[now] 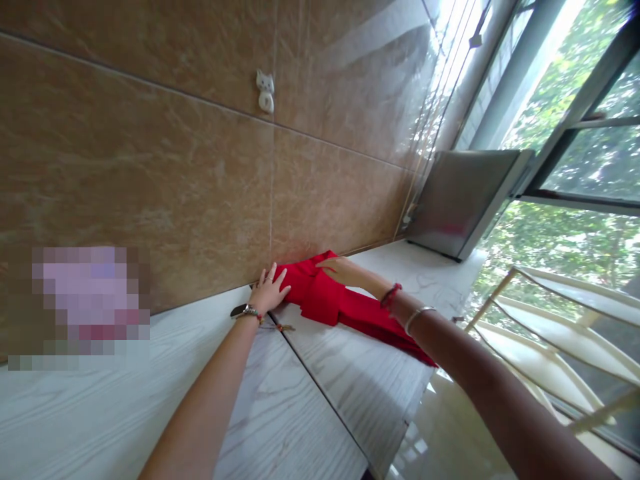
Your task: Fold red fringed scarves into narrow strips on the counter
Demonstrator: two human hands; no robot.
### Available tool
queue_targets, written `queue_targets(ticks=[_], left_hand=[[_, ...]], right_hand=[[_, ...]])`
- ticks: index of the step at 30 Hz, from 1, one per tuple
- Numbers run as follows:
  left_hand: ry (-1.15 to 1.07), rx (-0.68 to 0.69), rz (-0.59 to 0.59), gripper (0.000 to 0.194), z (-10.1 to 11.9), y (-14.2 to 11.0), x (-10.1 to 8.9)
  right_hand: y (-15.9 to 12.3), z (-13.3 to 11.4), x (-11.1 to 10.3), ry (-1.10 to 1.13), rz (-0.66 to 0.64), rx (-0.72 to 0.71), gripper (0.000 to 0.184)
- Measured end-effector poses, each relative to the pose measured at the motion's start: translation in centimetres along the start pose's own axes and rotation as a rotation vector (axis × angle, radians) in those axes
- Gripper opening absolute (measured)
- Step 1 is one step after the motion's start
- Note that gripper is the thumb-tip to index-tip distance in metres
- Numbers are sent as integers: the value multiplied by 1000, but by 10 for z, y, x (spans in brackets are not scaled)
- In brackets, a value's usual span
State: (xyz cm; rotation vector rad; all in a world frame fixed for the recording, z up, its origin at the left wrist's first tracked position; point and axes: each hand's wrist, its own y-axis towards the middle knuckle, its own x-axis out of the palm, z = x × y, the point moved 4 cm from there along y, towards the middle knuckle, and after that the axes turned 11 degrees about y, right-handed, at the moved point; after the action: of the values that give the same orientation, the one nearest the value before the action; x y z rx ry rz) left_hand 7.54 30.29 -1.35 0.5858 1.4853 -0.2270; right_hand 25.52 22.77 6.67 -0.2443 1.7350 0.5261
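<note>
A red cloth (325, 300), partly folded over itself, lies on the white wood-grain tabletop (295, 393) against the wall. Its long narrow part runs toward the table edge at the lower right, passing behind my right forearm. My left hand (270, 291) rests at the cloth's left end, fingers spread, some of them touching the fabric. On the upper part of the cloth lies my right hand (340, 269), its fingers stretched out to the left; the undersides of the fingers are hidden.
A brown tiled wall (175, 167) rises behind the table, with a small white cat ornament (265, 91) on it. A grey box-shaped appliance (463, 200) stands at the back right. A cream rack (550, 340) is at the right, by the window. A blurred patch (90, 293) covers something at left.
</note>
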Motion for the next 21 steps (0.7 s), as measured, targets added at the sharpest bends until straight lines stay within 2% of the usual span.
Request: queue_targets(ticks=[2, 4, 6, 9, 11, 15, 18, 21], left_hand=[[-14, -29, -2, 64, -7, 2, 5], [-23, -44, -18, 68, -14, 4, 11], [-34, -37, -43, 69, -18, 6, 16], [-49, -30, -67, 69, -19, 9, 20], [-58, -33, -74, 69, -19, 10, 20], [-77, -49, -99, 69, -20, 14, 17], [-87, -63, -121, 67, -21, 14, 12], [-92, -68, -135, 66, -23, 0, 8]], right_hand=[[30, 4, 17, -22, -46, 0, 28], [47, 8, 34, -38, -84, 9, 22], [53, 12, 47, -53, -104, 27, 20], [53, 17, 55, -64, -91, 82, 26], [52, 20, 57, -60, -84, 135, 30], [52, 21, 53, -29, -66, 202, 24], [51, 16, 42, -13, 19, 207, 29], [46, 4, 31, -1, 118, 197, 38]])
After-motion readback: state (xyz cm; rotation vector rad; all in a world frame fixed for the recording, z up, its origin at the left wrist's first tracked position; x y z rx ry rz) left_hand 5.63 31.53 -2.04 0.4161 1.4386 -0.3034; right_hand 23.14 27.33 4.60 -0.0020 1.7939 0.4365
